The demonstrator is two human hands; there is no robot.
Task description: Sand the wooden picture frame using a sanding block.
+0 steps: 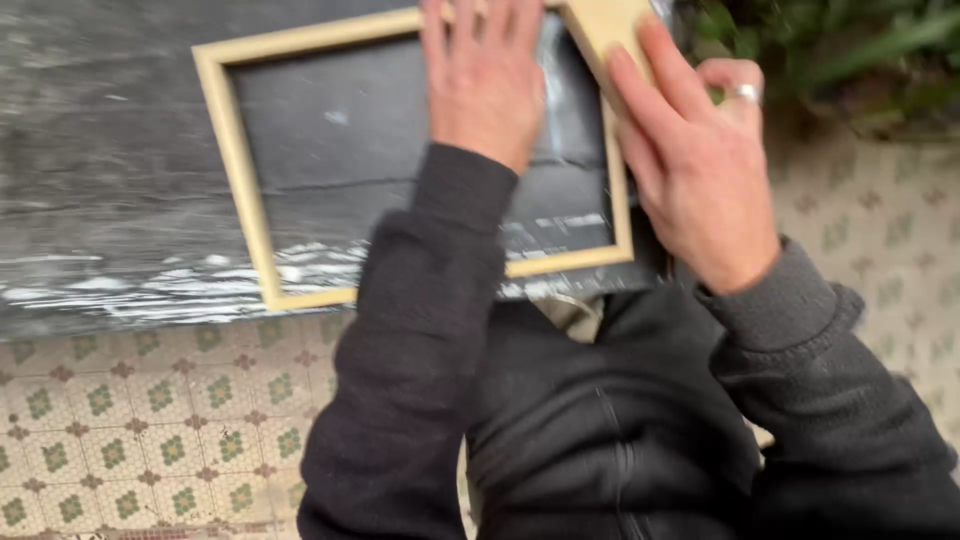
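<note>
A pale wooden frame (240,170) lies flat on a dark, paint-streaked tabletop (100,150). My left hand (485,80) rests flat, fingers spread, inside the frame near its upper right part. My right hand (700,170), with a ring on one finger, lies along the frame's right side, its fingers over the top right corner, where a pale wooden piece (610,25) shows under the fingertips. Both arms wear dark sleeves. Whether the right hand grips the wood or only presses on it is unclear.
The tabletop's near edge (150,315) carries white paint smears. Below it is a tiled floor (150,420) with a green flower pattern. Green plants (850,50) stand at the top right, past the table's end.
</note>
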